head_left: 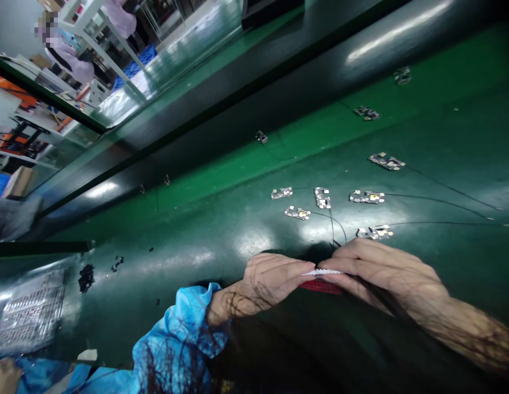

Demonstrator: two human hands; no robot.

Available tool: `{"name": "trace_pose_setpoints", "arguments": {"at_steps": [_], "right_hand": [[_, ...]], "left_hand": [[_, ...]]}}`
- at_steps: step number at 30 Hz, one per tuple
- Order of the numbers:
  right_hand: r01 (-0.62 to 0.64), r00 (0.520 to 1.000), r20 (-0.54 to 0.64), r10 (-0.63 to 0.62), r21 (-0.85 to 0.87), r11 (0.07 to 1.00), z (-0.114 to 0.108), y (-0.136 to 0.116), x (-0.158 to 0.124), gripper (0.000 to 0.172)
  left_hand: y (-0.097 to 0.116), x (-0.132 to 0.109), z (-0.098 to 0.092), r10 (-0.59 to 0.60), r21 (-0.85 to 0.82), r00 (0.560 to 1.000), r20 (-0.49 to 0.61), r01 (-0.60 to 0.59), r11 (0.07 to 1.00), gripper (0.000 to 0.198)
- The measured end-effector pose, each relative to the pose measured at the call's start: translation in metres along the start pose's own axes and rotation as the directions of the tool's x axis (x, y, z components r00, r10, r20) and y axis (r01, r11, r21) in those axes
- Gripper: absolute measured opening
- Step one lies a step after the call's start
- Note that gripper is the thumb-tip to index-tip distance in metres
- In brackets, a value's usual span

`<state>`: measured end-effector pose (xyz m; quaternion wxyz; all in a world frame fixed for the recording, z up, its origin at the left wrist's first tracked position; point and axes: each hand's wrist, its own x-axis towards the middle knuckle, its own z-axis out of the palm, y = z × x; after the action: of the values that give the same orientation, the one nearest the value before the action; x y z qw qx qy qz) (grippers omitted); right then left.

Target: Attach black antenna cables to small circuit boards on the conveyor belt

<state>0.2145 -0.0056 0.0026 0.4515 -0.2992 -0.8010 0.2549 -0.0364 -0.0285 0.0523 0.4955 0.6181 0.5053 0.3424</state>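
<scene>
Close in front of me, both hands pinch a thin white-edged piece [321,272] with a red patterned part [322,286] below it; what it is I cannot make out. My left hand [273,276], in a blue sleeve, grips its left end. On the opposite end are the closed fingers of my right hand [386,268]. A dark slender tool [380,295] runs along the right palm, its kind partly hidden. Just beyond the fingers lie small circuit boards with thin black cables, among them one board [375,232] nearest my right hand and another board [298,213].
More boards [386,161] lie scattered over the green work surface [221,230]. Leftward are a pile of small black parts [86,278] and a clear tray [30,312]. Another person's hand [6,376] shows at the lower left. A dark metal rail [197,120] crosses behind; people stand farther back.
</scene>
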Motion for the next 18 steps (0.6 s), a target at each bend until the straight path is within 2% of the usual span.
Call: {"name": "trace_pose_setpoints", "arguments": {"at_steps": [4, 12, 18], "right_hand": [[-0.034, 0.999, -0.013, 0.035, 0.038, 0.999, -0.002, -0.006, 0.007, 0.033], [-0.126, 0.992, 0.036, 0.122, 0.112, 0.986, -0.005, -0.01, 0.015, 0.032], [-0.1, 0.993, 0.066, 0.094, 0.094, 0.99, -0.006, -0.006, 0.008, 0.029]], "left_hand": [[0.0, 0.0, -0.001, -0.031, 0.009, 1.0, 0.004, 0.031, 0.999, 0.015], [0.006, 0.0, 0.003, -0.075, -0.025, 0.997, -0.029, 0.074, 0.997, 0.014], [0.012, 0.001, 0.004, -0.085, -0.03, 0.996, -0.038, 0.084, 0.996, 0.011]]}}
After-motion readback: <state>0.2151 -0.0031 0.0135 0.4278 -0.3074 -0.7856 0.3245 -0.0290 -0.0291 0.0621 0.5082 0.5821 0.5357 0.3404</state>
